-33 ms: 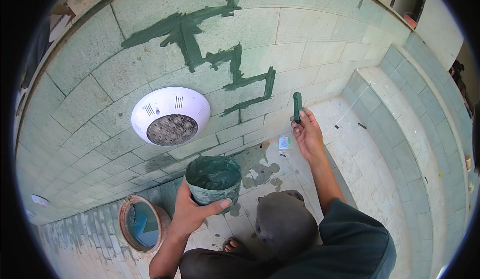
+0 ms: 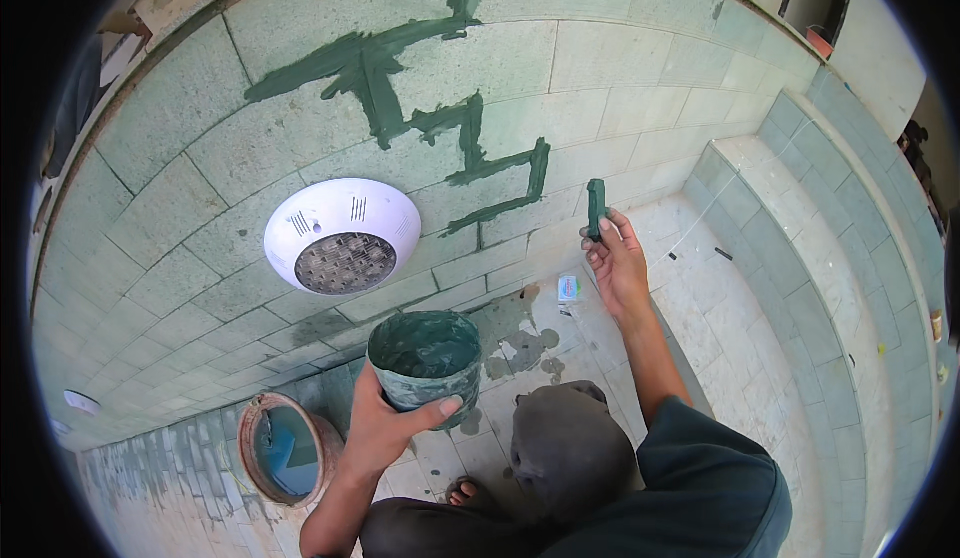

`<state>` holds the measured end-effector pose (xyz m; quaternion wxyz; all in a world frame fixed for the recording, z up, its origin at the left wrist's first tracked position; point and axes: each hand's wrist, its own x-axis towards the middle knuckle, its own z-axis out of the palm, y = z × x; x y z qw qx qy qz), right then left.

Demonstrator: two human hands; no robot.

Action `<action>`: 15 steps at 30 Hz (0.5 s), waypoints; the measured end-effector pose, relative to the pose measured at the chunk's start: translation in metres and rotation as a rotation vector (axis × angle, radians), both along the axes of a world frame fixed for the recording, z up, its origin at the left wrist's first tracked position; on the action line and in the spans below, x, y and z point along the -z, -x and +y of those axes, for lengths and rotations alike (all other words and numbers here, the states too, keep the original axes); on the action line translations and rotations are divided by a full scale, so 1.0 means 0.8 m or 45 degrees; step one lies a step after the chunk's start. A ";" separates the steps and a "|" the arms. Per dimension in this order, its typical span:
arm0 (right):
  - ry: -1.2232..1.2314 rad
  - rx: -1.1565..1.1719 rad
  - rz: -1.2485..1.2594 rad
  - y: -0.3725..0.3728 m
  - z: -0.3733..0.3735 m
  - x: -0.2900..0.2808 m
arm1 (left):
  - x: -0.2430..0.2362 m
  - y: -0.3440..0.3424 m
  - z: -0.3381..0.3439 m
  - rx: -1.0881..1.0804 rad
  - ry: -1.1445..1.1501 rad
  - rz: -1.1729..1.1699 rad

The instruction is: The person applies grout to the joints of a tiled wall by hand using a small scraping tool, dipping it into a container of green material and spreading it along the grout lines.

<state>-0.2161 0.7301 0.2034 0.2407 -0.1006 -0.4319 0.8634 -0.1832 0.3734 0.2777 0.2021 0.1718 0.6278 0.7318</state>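
My left hand (image 2: pixel 385 425) grips a round tub (image 2: pixel 425 393) by its side, thumb toward me. Dark green paste coats the tub's inner wall, and pale smears streak its outside. Raised in front of the wall, my right hand (image 2: pixel 620 268) pinches a small flat spreader (image 2: pixel 597 208) covered in the same green; its exact kind is hard to make out. The spreader is upright and appears apart from the wall. Ahead, the pale green tiled wall (image 2: pixel 600 53) carries a stepped band of green paste (image 2: pixel 375 83) over its joints.
A round white light (image 2: pixel 345 198) is fixed to the wall. Bluish water stands in a worn bucket (image 2: pixel 325 438) at left. A small box (image 2: pixel 568 288) lies on the wet-spotted floor near the wall's foot. Tiled steps (image 2: pixel 800 228) rise at right. My dark-clad knee (image 2: pixel 572 453) juts up in front.
My right hand and the spreader are very slightly higher against the wall. Both hands keep their holds, and the green band looks the same.
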 end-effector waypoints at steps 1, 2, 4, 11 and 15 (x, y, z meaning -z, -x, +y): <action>-0.104 0.025 0.021 0.003 -0.001 -0.017 | -0.007 -0.002 0.004 -0.024 0.031 -0.023; -0.203 0.044 0.058 0.009 -0.001 -0.035 | -0.011 -0.005 0.006 -0.044 0.037 -0.018; -0.466 0.121 0.157 0.031 0.004 -0.073 | -0.015 -0.006 0.010 -0.080 0.032 -0.003; -1.099 0.407 0.475 0.095 -0.005 -0.173 | -0.018 -0.024 0.003 -0.039 0.041 -0.140; -1.230 0.456 0.589 0.113 -0.030 -0.193 | -0.005 -0.028 0.010 -0.036 -0.057 -0.111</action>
